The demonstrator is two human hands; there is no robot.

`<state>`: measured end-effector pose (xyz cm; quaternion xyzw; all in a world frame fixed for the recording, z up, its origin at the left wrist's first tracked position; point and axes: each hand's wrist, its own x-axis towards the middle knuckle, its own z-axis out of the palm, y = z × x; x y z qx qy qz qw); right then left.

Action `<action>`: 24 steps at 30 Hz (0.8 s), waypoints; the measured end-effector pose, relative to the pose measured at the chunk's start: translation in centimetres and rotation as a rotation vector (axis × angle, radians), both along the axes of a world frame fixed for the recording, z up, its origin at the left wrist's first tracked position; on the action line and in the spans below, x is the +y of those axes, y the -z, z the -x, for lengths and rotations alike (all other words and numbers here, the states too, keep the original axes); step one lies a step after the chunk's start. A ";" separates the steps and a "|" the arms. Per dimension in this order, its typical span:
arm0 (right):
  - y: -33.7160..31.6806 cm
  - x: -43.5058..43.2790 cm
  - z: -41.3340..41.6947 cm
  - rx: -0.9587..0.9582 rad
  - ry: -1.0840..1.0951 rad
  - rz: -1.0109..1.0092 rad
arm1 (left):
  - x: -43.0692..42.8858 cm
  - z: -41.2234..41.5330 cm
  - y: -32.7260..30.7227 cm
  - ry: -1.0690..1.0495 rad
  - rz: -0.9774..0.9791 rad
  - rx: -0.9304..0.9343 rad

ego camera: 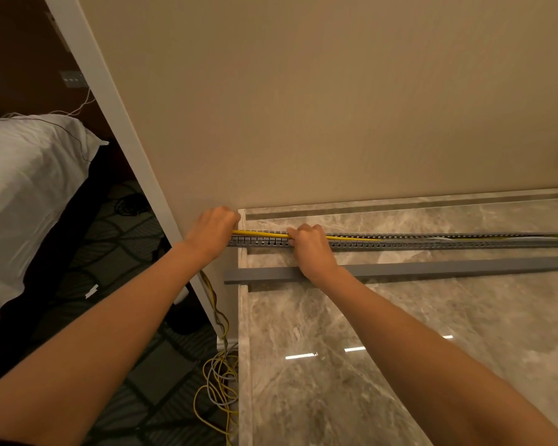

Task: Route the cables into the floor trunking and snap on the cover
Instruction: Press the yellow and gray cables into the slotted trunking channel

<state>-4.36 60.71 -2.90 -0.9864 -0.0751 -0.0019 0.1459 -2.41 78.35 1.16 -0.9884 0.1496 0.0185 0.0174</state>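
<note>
A grey slotted trunking (432, 242) lies open on the marble floor, running left to right along the wall. A yellow cable (261, 233) lies along its top near the left end; further right grey and yellow cables sit inside the channel. My left hand (211, 231) is closed over the trunking's left end, where the cable enters. My right hand (308, 243) grips the yellow cable and presses down on the channel a little to the right. The grey cover strip (448, 268) lies flat on the floor, parallel and nearer to me, passing under my right wrist.
Loose yellow and grey cable loops (221, 381) hang and coil at the marble floor's left edge over dark patterned carpet (149, 365). A beige wall (303, 107) rises just behind the trunking. A bed with white bedding (29, 188) stands at the left.
</note>
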 end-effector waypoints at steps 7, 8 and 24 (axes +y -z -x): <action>-0.4 -0.4 0.6 0.043 -0.059 0.094 | -2.5 1.2 0.3 0.022 -0.225 -0.017; -0.4 -0.4 0.7 0.043 -0.072 0.098 | -2.8 1.5 0.4 0.017 -0.233 -0.014; -0.7 -2.8 1.1 0.053 -0.071 0.021 | -5.0 0.9 0.7 0.072 -0.349 0.096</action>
